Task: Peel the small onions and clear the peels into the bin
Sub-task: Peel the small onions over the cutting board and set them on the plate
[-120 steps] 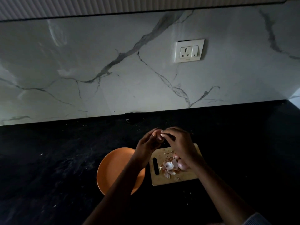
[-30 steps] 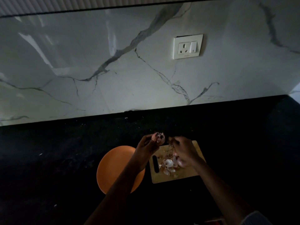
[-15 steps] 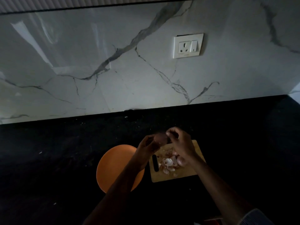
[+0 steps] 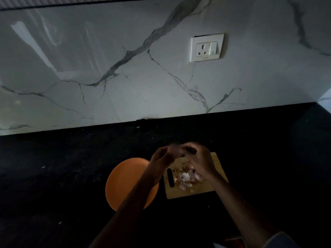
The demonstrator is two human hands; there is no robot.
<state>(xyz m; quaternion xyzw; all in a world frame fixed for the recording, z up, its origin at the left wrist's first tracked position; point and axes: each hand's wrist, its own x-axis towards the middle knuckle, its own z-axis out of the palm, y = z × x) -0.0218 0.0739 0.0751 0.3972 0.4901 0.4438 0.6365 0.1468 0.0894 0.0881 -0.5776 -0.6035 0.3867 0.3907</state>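
A small pinkish onion (image 4: 174, 149) is held in the air above the far edge of the wooden cutting board (image 4: 209, 187). My left hand (image 4: 161, 158) grips it from the left. My right hand (image 4: 198, 158) pinches at it from the right, fingers curled over its top. Loose onion peels (image 4: 185, 178) lie in a heap on the board below my hands. Another small onion (image 4: 198, 176) peeks out beside my right wrist. The scene is dim and the held onion is blurred.
An orange plate (image 4: 125, 178) sits on the black counter left of the board, partly under my left forearm. A marble wall with a white socket (image 4: 206, 47) stands behind. Pale specks dot the counter (image 4: 53, 176).
My hands were apart a second ago, the left lifting the onion alone. The right hand has come back onto the onion and both hands now meet over it.
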